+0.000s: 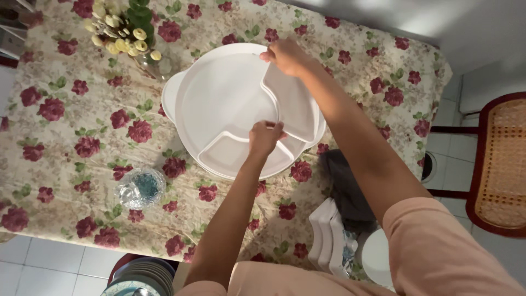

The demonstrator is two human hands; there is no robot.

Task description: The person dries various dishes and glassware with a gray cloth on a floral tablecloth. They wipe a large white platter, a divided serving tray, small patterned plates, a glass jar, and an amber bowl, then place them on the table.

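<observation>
— While the right hand (286, 56) pinches the far edge of a white wedge-shaped insert (291, 104), what is the left hand (264, 137) doing?

— It is curled over the near end of that same insert, fingers closed on its rim. Both hands hold the piece — tilted, its right side lapping over the rim of the round white tray (219, 98) beneath it rather than lying flat.

— So the piece is not seated?

— By my reading, no. Just under the left hand a second curved insert (235, 153) already lies flat in the tray; the wide part to the left of both hands is bare. One section looks placed, one is in hand, and the rest looks unfilled.

— And around the tray?

— It rests on a counter covered with a rose-patterned cloth (66, 137). Beyond the tray, left of the right hand, stands a vase of pale flowers (123, 33). Near and left of the left hand sits a small glass dish (141, 187). Right of the arms, a dark cloth (345, 186) and a cane-seat chair (501, 164).
</observation>
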